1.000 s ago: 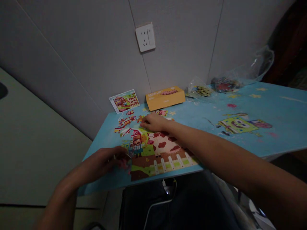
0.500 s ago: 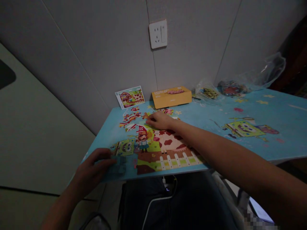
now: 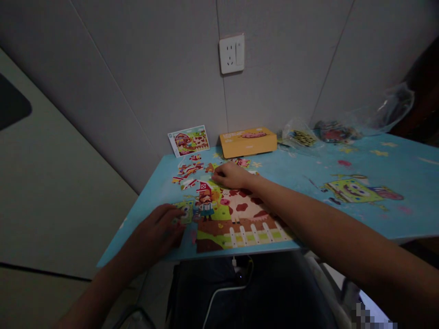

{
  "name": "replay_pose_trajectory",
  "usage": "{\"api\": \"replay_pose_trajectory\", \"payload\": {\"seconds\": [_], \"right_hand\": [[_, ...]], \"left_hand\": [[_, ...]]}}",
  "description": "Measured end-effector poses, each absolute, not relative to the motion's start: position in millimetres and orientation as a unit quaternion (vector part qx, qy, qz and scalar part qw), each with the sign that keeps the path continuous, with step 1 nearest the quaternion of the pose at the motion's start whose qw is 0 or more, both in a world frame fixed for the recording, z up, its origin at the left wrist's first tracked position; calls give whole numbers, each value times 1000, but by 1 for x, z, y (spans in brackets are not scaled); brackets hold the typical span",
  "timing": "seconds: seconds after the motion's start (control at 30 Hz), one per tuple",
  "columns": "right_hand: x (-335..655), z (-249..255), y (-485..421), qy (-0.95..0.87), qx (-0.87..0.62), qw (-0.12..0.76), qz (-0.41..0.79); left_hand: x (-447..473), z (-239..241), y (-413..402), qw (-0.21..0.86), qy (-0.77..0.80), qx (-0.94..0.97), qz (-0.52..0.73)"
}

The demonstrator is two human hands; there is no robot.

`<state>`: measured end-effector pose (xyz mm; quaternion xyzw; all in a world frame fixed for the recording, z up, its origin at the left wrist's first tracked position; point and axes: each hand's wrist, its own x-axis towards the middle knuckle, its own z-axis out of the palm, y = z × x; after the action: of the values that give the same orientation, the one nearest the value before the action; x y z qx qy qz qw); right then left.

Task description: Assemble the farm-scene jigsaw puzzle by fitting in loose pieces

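Observation:
A partly assembled farm jigsaw puzzle (image 3: 212,240) lies at the table's front edge, showing a spotted cow, a person with a moustache and a white fence. My right hand (image 3: 231,175) rests at its upper edge, thumb and fingers closed together; what is between them, if anything, is hidden. Just beyond those fingertips lies a brown puzzle piece (image 3: 209,168). Loose puzzle pieces (image 3: 190,170) are scattered to the upper left. Left of the puzzle, my left hand (image 3: 163,230) hovers over or lies on the table, fingers loosely bent and apart, with nothing visible in it.
Against the wall lean a picture card (image 3: 190,140) of the farm scene and, beside it, a yellow box (image 3: 248,142). Clear plastic bags (image 3: 302,135) with pieces lie farther right. The blue table (image 3: 291,169) has printed cartoon figures. A white cable (image 3: 222,289) hangs below its edge.
My left hand has moved right and a little up, closer to the puzzle's left side. My right hand stays at the puzzle's upper edge. The whole view has shifted slightly.

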<state>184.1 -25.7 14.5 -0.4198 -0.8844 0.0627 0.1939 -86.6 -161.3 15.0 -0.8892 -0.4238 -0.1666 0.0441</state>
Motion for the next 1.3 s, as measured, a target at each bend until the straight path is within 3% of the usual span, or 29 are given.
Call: {"api": "replay_pose_trajectory", "payload": {"seconds": [0.13,0.37,0.6,0.83,1.3], "right_hand": [[184,14,-25,-887,-414,198,55],[185,13,-25,-885,-418,198,55],[185,16,-27,-885,-420,190,64],[184,16,-27,-884,-417,196,78],[185,17,-28,-885,-424,178,67]], "left_hand": [[-103,14,-173,51,-473,-872,-114],[-119,15,-179,-18,-412,-903,-124],[-94,30,-173,-47,-567,-820,-64],[-76,43,-170,-94,-577,-811,-14],[-88,21,-178,-23,-575,-807,-133]]}}
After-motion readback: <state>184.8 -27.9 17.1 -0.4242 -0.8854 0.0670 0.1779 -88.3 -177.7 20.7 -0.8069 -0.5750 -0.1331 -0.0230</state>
